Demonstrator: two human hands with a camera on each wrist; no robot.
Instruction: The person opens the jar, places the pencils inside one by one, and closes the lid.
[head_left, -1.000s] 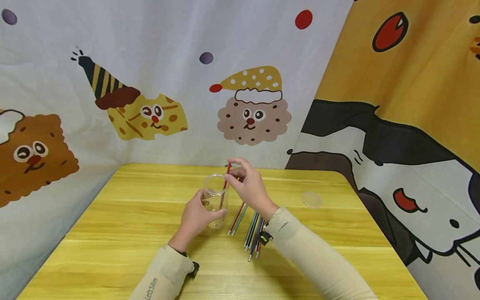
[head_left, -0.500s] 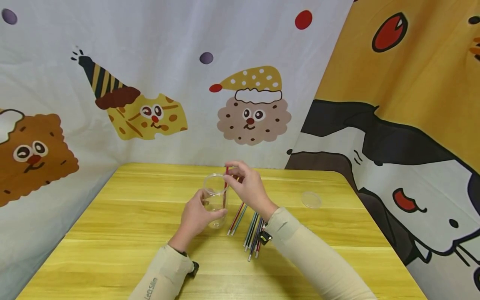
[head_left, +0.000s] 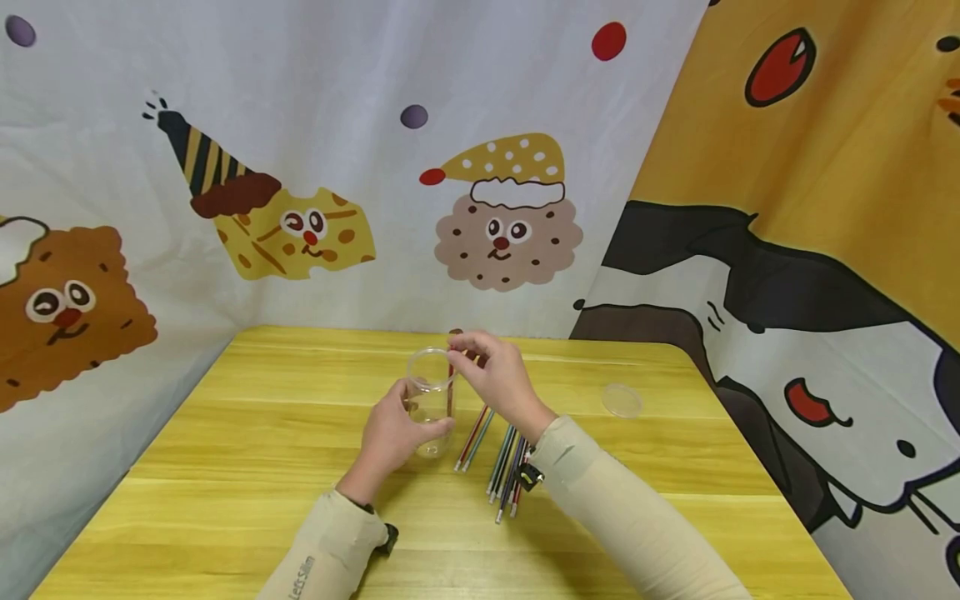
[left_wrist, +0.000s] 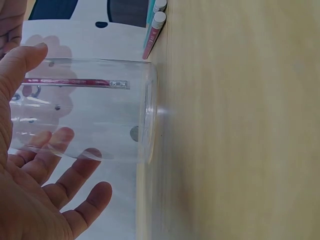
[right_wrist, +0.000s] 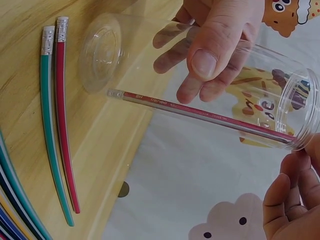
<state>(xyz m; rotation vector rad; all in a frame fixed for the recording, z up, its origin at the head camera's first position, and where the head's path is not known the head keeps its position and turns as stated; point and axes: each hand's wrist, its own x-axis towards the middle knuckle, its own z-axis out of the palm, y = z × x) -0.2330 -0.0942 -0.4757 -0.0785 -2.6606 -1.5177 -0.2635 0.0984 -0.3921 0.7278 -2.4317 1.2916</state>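
Observation:
My left hand (head_left: pixel 393 429) holds a clear plastic jar (left_wrist: pixel 100 117) upright, thumb on one side and fingers on the other. The jar's mouth is open at the top. Inside stands a red striped pencil (right_wrist: pixel 200 115), eraser end down, close to the wall on the right-hand side. Its eraser appears above the jar's floor in the left wrist view. At the rim, my right hand (head_left: pixel 498 375) pinches the pencil's upper end, which the fingers mostly hide.
Several striped pencils (head_left: pixel 504 471) lie loosely bunched on the wooden table (head_left: pixel 247 475), partly under the right wrist. A red and a green one lie apart, nearer the jar. A clear round lid (head_left: pixel 622 400) lies at the right. A printed curtain hangs behind.
The red pencil has straightened from a slant and sunk deeper into the jar. My right hand has come down a little with it. The left hand and jar have stayed in place.

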